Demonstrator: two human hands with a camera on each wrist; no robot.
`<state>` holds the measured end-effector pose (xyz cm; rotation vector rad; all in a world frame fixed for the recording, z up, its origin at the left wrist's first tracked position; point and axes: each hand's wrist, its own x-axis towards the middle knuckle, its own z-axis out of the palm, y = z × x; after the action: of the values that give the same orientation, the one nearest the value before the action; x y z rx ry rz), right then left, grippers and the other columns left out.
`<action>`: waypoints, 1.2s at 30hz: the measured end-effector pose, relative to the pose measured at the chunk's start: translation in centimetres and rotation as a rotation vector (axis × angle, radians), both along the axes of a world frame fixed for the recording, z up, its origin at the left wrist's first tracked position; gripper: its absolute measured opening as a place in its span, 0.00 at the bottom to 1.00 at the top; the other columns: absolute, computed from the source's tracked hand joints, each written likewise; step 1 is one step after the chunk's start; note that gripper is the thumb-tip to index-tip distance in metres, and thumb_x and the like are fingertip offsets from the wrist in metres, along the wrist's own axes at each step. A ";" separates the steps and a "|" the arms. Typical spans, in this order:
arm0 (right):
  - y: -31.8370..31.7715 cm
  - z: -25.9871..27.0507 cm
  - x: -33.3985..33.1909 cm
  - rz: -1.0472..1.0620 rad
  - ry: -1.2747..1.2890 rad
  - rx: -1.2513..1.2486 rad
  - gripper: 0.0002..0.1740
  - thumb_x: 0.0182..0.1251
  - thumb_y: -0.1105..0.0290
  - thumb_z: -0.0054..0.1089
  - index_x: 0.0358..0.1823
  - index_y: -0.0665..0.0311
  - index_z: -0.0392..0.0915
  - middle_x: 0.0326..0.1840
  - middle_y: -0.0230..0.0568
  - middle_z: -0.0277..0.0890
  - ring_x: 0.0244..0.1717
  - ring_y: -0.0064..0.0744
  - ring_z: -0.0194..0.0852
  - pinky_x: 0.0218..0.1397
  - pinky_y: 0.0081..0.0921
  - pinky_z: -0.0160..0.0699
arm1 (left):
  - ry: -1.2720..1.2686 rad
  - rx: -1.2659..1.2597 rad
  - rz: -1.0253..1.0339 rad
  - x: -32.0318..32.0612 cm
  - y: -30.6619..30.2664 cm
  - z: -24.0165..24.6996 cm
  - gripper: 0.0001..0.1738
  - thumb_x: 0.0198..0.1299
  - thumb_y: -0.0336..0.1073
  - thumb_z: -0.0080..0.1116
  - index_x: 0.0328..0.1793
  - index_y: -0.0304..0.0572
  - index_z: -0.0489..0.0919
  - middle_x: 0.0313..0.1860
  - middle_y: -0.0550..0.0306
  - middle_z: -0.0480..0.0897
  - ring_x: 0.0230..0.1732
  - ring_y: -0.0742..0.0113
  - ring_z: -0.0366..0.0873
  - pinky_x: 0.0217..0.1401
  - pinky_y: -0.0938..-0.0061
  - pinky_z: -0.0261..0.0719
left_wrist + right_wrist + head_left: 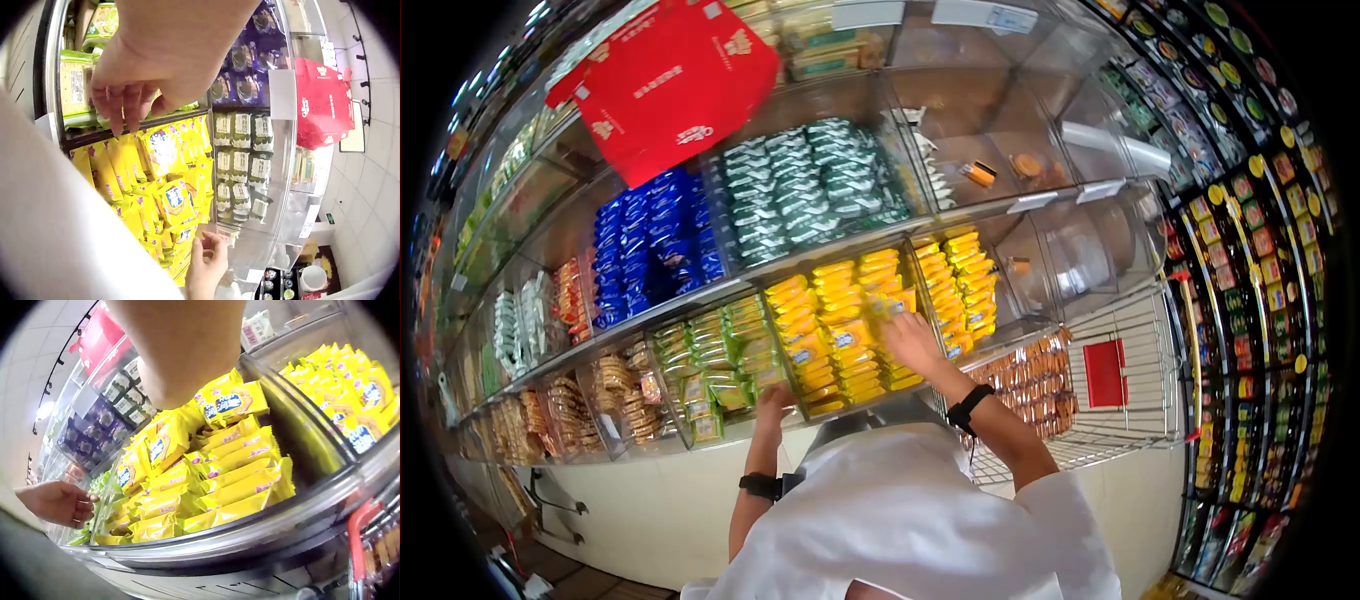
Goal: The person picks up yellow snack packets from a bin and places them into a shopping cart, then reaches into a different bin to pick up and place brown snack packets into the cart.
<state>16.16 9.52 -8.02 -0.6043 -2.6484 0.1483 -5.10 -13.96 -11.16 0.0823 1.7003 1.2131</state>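
Observation:
Small yellow packets [845, 338] [164, 150] [244, 450] fill a clear bin in several rows. My right hand [912, 342] [206, 265] is over the bin's right part, its fingers loosely bent at the packets. In the right wrist view its fingers are hidden behind the wrist, beside packets that lie on top of the others. My left hand [772, 400] [140, 78] [59, 503] hangs with slack, slightly bent fingers near the divider between the yellow packets and green packets [718, 362] [76, 87], holding nothing.
Blue packets [645, 240] and dark green ones [812, 185] fill the upper bins. A red sign [670, 85] hangs above them. A second bin of yellow packets [965, 285] lies to the right, with a wire cart [1135, 425] below it. Stocked shelves [1260, 290] stand at the far right.

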 end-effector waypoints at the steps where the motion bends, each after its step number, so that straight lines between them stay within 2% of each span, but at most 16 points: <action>1: 0.1 -0.1 0.9 -0.017 0.033 0.007 0.13 0.45 0.69 0.55 0.36 0.62 0.72 0.32 0.37 0.65 0.40 0.36 0.64 0.42 0.30 0.65 | -0.006 -0.014 -0.013 -0.1 0.5 0.0 0.12 0.57 0.43 0.50 0.43 0.45 0.71 0.30 0.59 0.78 0.34 0.69 0.76 0.37 0.74 0.70; 6: -0.6 -0.7 6.4 -0.170 0.071 -0.058 0.10 0.45 0.72 0.52 0.33 0.61 0.73 0.29 0.36 0.66 0.37 0.36 0.66 0.41 0.29 0.66 | 0.072 0.002 -0.055 0.1 2.0 0.6 0.13 0.59 0.40 0.48 0.46 0.44 0.72 0.29 0.60 0.78 0.32 0.70 0.76 0.35 0.76 0.70; 10: -2.1 -2.0 11.3 -0.287 0.117 -0.113 0.09 0.43 0.74 0.54 0.30 0.61 0.73 0.28 0.37 0.66 0.36 0.38 0.67 0.39 0.31 0.67 | 0.109 -0.044 -0.103 -0.5 2.3 0.3 0.12 0.59 0.40 0.49 0.46 0.45 0.72 0.28 0.60 0.78 0.31 0.70 0.76 0.34 0.76 0.70; 15: -4.8 -3.8 16.6 -0.473 0.137 -0.137 0.06 0.45 0.74 0.55 0.28 0.62 0.72 0.28 0.41 0.68 0.34 0.41 0.67 0.39 0.35 0.68 | 0.171 -0.045 -0.188 -1.3 2.5 -0.9 0.11 0.59 0.38 0.48 0.46 0.45 0.73 0.28 0.60 0.79 0.29 0.71 0.77 0.31 0.79 0.72; 18: -7.2 -5.5 18.7 -0.626 0.061 -0.289 0.07 0.44 0.74 0.56 0.28 0.62 0.72 0.28 0.41 0.68 0.34 0.41 0.68 0.39 0.34 0.68 | 0.224 -0.104 -0.220 -1.2 3.0 -0.6 0.11 0.59 0.36 0.48 0.46 0.44 0.74 0.28 0.60 0.79 0.29 0.71 0.76 0.32 0.79 0.71; 22: -10.0 -7.7 20.4 -0.792 0.097 -0.386 0.12 0.41 0.76 0.55 0.32 0.66 0.70 0.30 0.44 0.68 0.36 0.43 0.66 0.40 0.37 0.67 | 0.285 -0.103 -0.279 -1.1 3.7 -0.2 0.11 0.59 0.36 0.47 0.46 0.43 0.75 0.28 0.60 0.79 0.30 0.73 0.76 0.32 0.79 0.71; 23: -10.9 -10.5 21.3 -0.860 0.039 -0.377 0.13 0.40 0.78 0.52 0.32 0.68 0.69 0.31 0.47 0.67 0.37 0.46 0.65 0.40 0.38 0.66 | 0.293 -0.092 -0.296 -1.1 3.8 -0.3 0.11 0.59 0.36 0.47 0.45 0.43 0.75 0.28 0.61 0.79 0.30 0.73 0.75 0.32 0.79 0.70; 25: -11.5 -10.5 22.0 -0.931 0.069 -0.385 0.13 0.39 0.79 0.51 0.32 0.68 0.68 0.30 0.49 0.66 0.36 0.48 0.64 0.40 0.40 0.66 | 0.333 -0.081 -0.352 -1.0 4.3 -0.2 0.11 0.60 0.37 0.46 0.45 0.43 0.75 0.28 0.61 0.79 0.30 0.74 0.75 0.32 0.79 0.70; 30: -10.4 -11.7 23.0 -1.130 0.088 -0.402 0.09 0.44 0.80 0.49 0.31 0.69 0.67 0.31 0.52 0.65 0.37 0.51 0.63 0.41 0.43 0.64 | 0.458 -0.028 -0.474 -1.2 5.4 -0.6 0.11 0.60 0.36 0.46 0.45 0.42 0.75 0.27 0.62 0.78 0.30 0.75 0.75 0.30 0.81 0.68; 31: -9.8 -11.3 23.0 -1.153 0.142 -0.441 0.07 0.48 0.80 0.49 0.31 0.69 0.68 0.32 0.52 0.65 0.37 0.52 0.63 0.41 0.43 0.64 | 0.452 -0.028 -0.470 -1.1 5.7 -0.3 0.11 0.60 0.35 0.46 0.45 0.42 0.75 0.27 0.62 0.78 0.30 0.75 0.75 0.30 0.81 0.68; 36: -4.9 -10.2 22.5 -1.120 0.315 -0.313 0.07 0.52 0.81 0.49 0.33 0.68 0.69 0.32 0.51 0.65 0.37 0.51 0.63 0.40 0.41 0.64 | 0.462 -0.005 -0.445 -0.7 6.4 0.3 0.10 0.60 0.34 0.45 0.44 0.41 0.75 0.27 0.62 0.79 0.28 0.76 0.75 0.30 0.82 0.68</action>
<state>38.69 4.59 -18.18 -1.8584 -1.6680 0.2806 -5.84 -7.51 -10.88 0.7466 1.9382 0.8928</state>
